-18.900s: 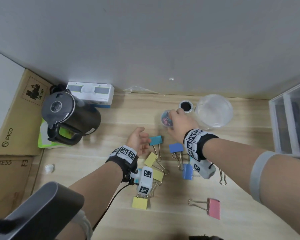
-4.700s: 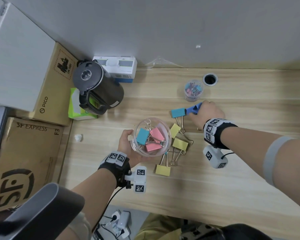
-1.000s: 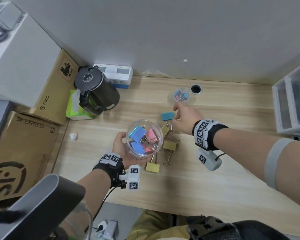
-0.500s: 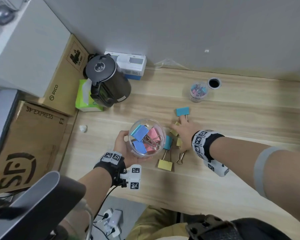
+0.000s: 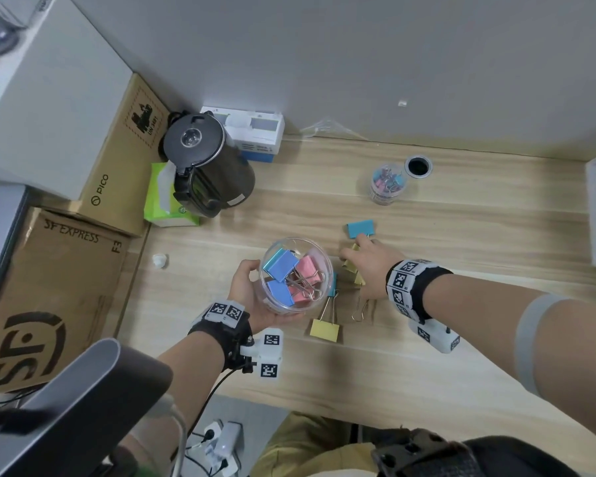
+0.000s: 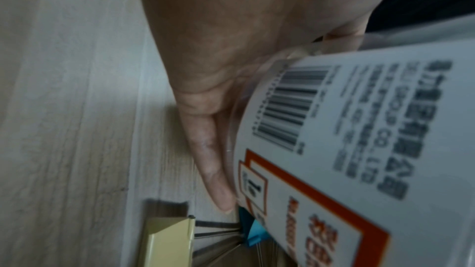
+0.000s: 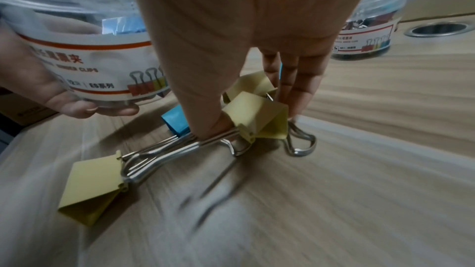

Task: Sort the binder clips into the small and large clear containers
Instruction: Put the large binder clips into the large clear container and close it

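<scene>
Clear plastic, painted metal, pale wood grain

The large container [image 5: 296, 275] cupped in the left hand [image 5: 252, 297] is glossy clear plastic with a smooth printed paper label [image 6: 359, 129]. The yellow clips [image 7: 254, 115] pinched by the right hand [image 7: 244, 48] have a matt painted body and shiny bare wire handles [image 7: 164, 153]. Under both hands, the desk [image 5: 461, 235] shows smooth light wood grain. Beyond the right hand's fingertips, the small container [image 5: 387, 184] is glossy clear plastic too.

L hand [image 5: 252, 297] w/ clip tub [image 5: 295, 275]
</scene>
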Demonstrator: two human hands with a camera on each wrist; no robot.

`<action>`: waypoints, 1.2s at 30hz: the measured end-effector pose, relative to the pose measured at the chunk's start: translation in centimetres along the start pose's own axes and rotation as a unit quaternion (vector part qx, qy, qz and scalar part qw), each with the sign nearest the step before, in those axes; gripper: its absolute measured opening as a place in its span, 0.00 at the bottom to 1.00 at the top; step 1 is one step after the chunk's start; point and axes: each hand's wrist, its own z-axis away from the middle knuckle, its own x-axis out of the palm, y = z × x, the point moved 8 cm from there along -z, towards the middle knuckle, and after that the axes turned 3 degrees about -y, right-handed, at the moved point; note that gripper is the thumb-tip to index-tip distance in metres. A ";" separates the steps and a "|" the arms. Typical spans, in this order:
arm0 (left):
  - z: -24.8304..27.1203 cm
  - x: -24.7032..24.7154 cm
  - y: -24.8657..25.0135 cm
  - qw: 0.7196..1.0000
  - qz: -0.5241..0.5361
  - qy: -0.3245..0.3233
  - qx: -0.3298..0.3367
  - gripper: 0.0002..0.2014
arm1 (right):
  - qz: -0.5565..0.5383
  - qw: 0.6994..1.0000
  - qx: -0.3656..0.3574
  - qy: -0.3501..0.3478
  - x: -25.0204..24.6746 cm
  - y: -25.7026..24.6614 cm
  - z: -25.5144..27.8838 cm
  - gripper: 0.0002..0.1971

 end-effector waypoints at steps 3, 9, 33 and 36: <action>-0.1 0.5 -0.2 1.000 -0.003 0.001 0.000 0.30 | -0.043 0.999 0.001 0.018 -0.5 1.0 0.7 0.35; -0.4 1.5 -0.4 1.000 0.001 -0.009 0.007 0.32 | -0.197 0.976 -0.027 0.092 -3.6 3.2 3.0 0.38; 0.0 6.9 -2.9 0.999 -0.036 -0.039 -0.001 0.40 | -0.188 0.956 -0.166 0.153 -8.6 -3.2 8.7 0.35; 0.2 7.0 -3.1 0.998 -0.034 -0.046 0.005 0.40 | -0.212 0.946 -0.168 0.176 -9.1 -2.6 9.3 0.29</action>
